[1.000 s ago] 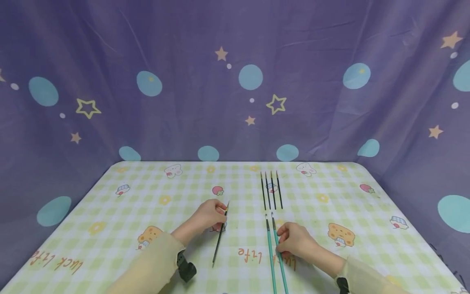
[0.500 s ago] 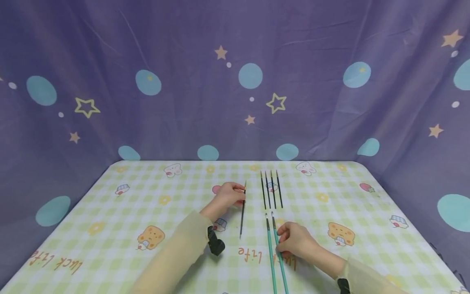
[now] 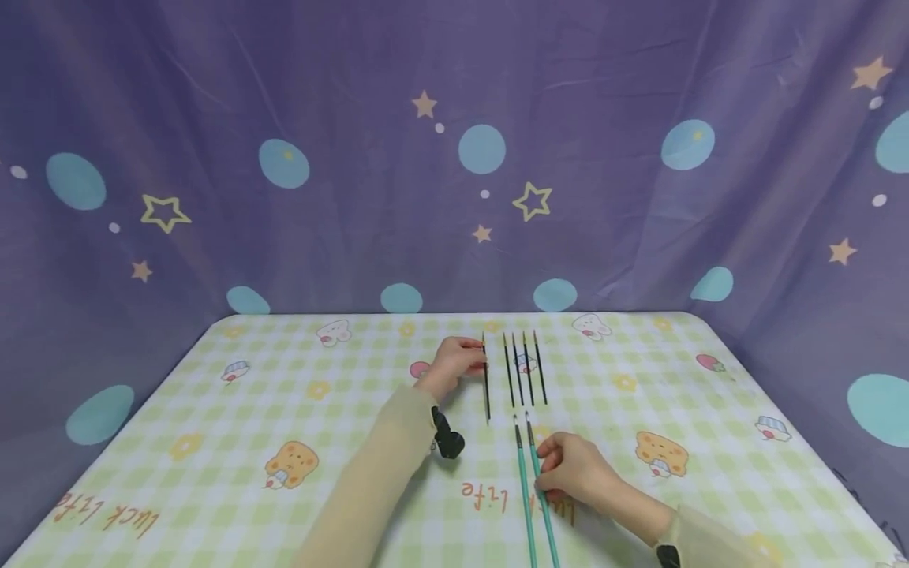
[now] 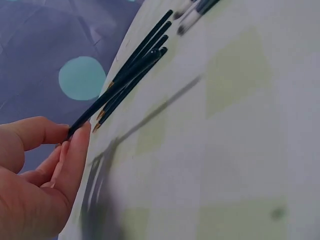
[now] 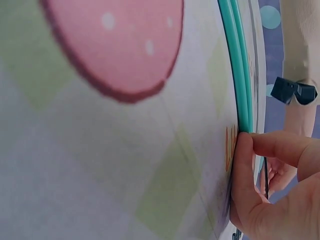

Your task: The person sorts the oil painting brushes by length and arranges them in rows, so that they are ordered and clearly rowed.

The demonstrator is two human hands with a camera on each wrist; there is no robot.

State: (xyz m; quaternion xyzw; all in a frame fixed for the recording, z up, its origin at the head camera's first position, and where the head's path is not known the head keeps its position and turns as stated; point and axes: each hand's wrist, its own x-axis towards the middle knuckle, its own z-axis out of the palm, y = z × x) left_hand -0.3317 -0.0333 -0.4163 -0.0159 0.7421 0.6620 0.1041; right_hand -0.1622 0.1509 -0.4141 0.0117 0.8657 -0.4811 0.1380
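In the head view my left hand [image 3: 457,364] pinches a thin black paintbrush [image 3: 487,394] close to its bristle end. The brush points away from me, and the left wrist view shows this paintbrush [image 4: 107,100] raised over the cloth with its shadow below. Just right of it lie several matching black paintbrushes [image 3: 529,371], side by side with tips toward the back. Nearer me are two longer teal-handled paintbrushes [image 3: 526,497], side by side. My right hand [image 3: 578,469] pinches the right one by its handle; the right wrist view shows thumb and fingertip on the teal handle [image 5: 242,85].
A green-and-white checked tablecloth [image 3: 234,442] with printed cartoons covers the table. Behind it hangs a purple curtain [image 3: 355,237] with stars and dots, meeting the table's back edge. Black wrist cameras [image 3: 447,434] sit on the cuffs.
My left hand has carried the black paintbrush right and toward the back, up beside the row of black ones, and the brush has turned more in line with them. My right hand has stayed put.
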